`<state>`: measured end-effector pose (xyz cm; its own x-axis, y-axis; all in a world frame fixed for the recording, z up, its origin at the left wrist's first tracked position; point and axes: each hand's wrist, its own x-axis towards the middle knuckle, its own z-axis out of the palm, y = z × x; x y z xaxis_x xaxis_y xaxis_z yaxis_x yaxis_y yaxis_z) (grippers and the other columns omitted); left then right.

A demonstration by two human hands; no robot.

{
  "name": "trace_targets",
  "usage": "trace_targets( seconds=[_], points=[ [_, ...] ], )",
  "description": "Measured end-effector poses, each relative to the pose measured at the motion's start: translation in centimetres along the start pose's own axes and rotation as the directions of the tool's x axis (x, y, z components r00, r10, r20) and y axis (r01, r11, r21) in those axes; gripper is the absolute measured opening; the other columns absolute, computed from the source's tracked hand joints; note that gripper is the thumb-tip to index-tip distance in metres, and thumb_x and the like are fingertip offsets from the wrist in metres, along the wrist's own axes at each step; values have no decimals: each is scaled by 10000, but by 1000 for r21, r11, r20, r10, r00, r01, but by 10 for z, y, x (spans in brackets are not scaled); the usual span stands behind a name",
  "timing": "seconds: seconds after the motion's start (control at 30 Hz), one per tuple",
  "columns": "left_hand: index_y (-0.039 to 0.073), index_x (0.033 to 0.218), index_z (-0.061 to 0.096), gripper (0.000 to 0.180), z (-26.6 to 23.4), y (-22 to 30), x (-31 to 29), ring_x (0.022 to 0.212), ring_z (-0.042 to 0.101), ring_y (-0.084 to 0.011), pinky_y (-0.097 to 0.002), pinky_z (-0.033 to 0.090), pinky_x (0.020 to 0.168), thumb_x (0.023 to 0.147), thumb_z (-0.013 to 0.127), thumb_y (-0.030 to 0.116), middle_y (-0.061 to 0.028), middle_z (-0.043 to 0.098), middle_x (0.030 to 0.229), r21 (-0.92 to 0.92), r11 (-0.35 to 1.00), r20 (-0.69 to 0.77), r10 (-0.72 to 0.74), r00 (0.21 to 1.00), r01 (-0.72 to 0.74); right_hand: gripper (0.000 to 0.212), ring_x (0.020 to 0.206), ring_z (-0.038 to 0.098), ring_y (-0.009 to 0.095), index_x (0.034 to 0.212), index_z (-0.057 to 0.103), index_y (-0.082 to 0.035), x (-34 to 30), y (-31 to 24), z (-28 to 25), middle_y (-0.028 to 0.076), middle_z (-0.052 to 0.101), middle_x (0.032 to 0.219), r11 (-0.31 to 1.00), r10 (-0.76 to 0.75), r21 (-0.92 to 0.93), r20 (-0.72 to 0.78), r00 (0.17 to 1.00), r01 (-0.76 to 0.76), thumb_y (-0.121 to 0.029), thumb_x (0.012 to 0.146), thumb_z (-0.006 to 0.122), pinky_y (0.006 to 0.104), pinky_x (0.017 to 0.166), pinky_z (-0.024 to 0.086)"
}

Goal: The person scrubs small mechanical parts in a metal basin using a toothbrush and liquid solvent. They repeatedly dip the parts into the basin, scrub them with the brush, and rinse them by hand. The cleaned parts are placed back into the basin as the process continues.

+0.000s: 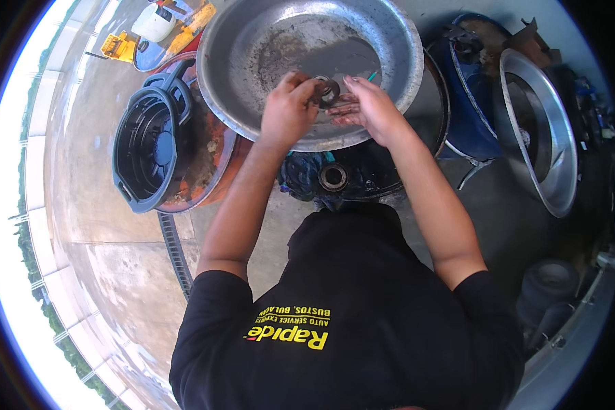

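My left hand [290, 109] is closed on a dark, greasy bearing [326, 91], holding it over a wide metal basin [229, 82]. My right hand [370, 109] is just right of the bearing, its smeared fingers apart and turned toward it. Grey, dirty liquid [342, 58] lies in the bottom of the basin. Beside the right hand a small green tip [373, 76] shows; what it belongs to is hidden. Below the basin's near rim, a second ring-shaped bearing [333, 177] rests on a dark, oily surface, next to crumpled dark plastic or cloth [297, 174].
On the left, a black drain pan [143, 147] leans on a rusty orange drum [208, 160]. A blue drum [468, 96] and another metal basin [567, 164] stand to the right. A white container [154, 24] and yellow objects [119, 48] are at the far left. A floor grate [175, 256] runs below.
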<state>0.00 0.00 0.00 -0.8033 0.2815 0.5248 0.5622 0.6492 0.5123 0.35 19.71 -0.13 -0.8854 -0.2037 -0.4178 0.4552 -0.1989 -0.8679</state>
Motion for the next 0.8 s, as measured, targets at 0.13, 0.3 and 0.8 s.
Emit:
trace_targets(
  seconds=[0.13,0.3,0.8],
  points=[
    [39,985,734,268,30,-4,-5,939,718,-363,-434,595,816,727,782,-17,-174,697,1020,-68,991,20,-116,993,117,237,943,729,231,1191,683,29,38,15,5,154,731,1093,996,81,25,58,995,-83,-115,1050,557,383,826,610],
    [-11,1084,672,272,14,-17,-1,993,728,-228,-379,597,829,847,805,-12,-116,710,1020,-421,822,-25,-434,900,385,208,946,728,200,1118,690,27,48,5,-1,113,743,1050,947,-204,-232,105,973,224,28,990,525,350,807,609],
    [-30,1323,647,422,-27,12,3,1107,694,-153,-321,575,986,918,752,-81,-86,742,1196,-847,324,258,-443,858,422,549,1102,667,146,1501,460,-60,-19,-25,29,107,620,1341,765,-592,-193,166,789,615,97,998,614,316,848,627]
  ],
)
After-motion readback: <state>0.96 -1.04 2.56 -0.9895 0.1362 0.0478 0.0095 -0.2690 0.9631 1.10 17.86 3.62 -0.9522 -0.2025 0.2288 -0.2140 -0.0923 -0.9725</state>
